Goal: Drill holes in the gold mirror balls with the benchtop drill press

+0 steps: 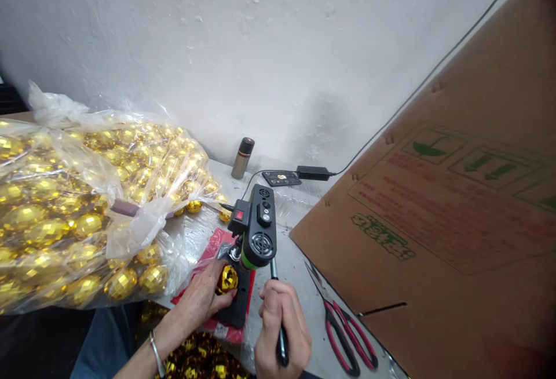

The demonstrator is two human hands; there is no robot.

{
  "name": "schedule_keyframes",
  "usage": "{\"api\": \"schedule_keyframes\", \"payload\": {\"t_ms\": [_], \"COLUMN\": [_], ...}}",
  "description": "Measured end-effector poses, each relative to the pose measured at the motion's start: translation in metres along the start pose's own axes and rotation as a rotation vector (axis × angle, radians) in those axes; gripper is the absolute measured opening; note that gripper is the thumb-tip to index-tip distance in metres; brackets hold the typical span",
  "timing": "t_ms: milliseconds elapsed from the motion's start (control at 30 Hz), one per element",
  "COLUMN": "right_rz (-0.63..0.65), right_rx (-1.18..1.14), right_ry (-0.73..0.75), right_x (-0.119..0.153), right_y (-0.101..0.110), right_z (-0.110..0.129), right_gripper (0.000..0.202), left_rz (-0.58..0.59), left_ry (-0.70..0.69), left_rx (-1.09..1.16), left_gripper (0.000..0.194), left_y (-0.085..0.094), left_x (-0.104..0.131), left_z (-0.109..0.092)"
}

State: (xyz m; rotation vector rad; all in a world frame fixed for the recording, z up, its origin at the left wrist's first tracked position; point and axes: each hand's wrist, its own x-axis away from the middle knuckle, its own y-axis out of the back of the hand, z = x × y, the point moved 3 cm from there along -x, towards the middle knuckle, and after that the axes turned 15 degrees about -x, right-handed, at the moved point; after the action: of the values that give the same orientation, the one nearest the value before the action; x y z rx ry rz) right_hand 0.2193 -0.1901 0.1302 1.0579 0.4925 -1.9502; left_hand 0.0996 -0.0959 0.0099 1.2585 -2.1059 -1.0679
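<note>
My left hand (204, 291) has its fingers closed round a gold faceted ball (229, 278) on the black base (238, 308) of a small bench drill press. Above and just behind the ball sits the machine's black head (262, 217), with round vents, buttons and a green band at its lower end. In my right hand (283, 328) is the lever handle (282, 347), a dark rod rising toward the head. The drill's tip is hidden from me. Under the base lies a red plastic packet (215, 246).
Clear bags of gold balls (87, 211) fill the left side. Red-and-black scissors (343, 327) lie right of the machine, beside a large cardboard box (434, 205). A capped bottle (242, 157), a phone (281, 178) and a power adapter (313, 172) stand or lie near the wall. More gold balls (200, 356) show below.
</note>
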Motion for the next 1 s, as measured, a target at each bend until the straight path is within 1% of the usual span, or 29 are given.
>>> {"api": "schedule_keyframes", "payload": {"t_ms": [100,167,300,433,533,600,667,733,833,933,1000], "right_rz": [-0.001,-0.002,-0.021,-0.017,-0.016,-0.018,-0.021,-0.023,-0.019,-0.011,-0.022], "right_rx": [-0.004,-0.015,-0.026,-0.028,-0.026,-0.022,-0.019,-0.017,-0.013,-0.008,-0.007], "right_ry": [0.010,0.012,0.019,0.005,0.008,0.007,0.008,0.013,0.011,-0.006,0.001], "right_x": [-0.005,-0.007,-0.008,-0.007,-0.007,-0.008,-0.009,-0.010,-0.010,-0.009,-0.009], "right_y": [-0.002,-0.002,-0.002,-0.003,-0.002,-0.001,-0.001,-0.001,-0.001,-0.002,-0.002], "right_z": [0.003,0.004,0.004,0.003,0.003,0.003,0.004,0.005,0.004,0.003,0.003], "right_gripper": [0.029,0.029,0.030,0.029,0.029,0.029,0.030,0.030,0.030,0.030,0.031], "left_rz": [0.037,0.034,-0.035,-0.062,-0.033,0.008,0.044,0.037,-0.005,0.073,0.101], "left_ry": [0.006,0.007,0.007,-0.013,-0.051,-0.041,-0.030,-0.021,0.055,0.134,0.132], "left_rx": [-0.040,-0.044,-0.043,-0.016,-0.012,-0.041,-0.054,0.010,0.277,0.527,0.580], "left_gripper": [0.044,0.046,0.051,0.047,0.050,0.055,0.057,0.054,0.051,0.059,0.064], "left_y": [0.004,0.002,-0.008,-0.013,-0.011,-0.009,-0.006,-0.003,0.000,-0.005,-0.008], "left_x": [-0.002,-0.004,-0.004,0.001,0.004,0.005,0.005,0.005,0.004,0.004,0.003], "left_z": [-0.008,-0.009,-0.003,0.002,0.001,0.001,0.003,0.010,0.027,0.041,0.044]}}
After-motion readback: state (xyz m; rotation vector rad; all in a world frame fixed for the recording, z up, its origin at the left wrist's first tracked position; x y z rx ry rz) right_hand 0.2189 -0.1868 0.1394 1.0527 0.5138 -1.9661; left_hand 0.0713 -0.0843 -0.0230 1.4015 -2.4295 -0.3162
